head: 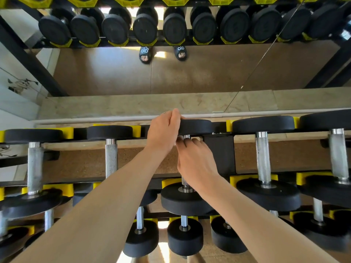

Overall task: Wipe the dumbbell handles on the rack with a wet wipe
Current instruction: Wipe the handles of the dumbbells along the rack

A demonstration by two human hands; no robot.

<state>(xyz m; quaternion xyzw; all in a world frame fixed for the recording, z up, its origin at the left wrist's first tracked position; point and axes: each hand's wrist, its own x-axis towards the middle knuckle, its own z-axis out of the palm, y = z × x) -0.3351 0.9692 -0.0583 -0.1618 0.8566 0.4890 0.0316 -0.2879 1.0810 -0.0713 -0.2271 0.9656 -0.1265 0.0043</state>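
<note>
2 hands on 1 dumbbell (187, 168), the middle one on the rack's (221, 149) top tier, just left of the rack's black centre post. Left hand (164, 133) is curled over the far rubber head (197, 127), steadying it. Right hand (195, 160) is wrapped round the steel handle near the far end; only a short stub of handle shows below the wrist. A sliver of white at the fingertips may be the wet wipe; too hidden to confirm. Handling, as I judge it: the dumbbell is heavy, rigid, and sits in yellow cradles (171, 182) at each head, so no lift needed; it may roll in place, hence the steadying hand. The handle looks knurled like its neighbours (111, 158), so a thin wet wipe will drag and could snag or tear; best to wrap it round and twist along the length. Best hold is the handle mid-span, heads left alone. Surface and room: the rack has at least 2 lower tiers below this dumbbell, more pairs either side. Behind the rack, a mirror (190, 76) shows the same rack, cork-toned floor and sandalled feet (145, 54).
</note>
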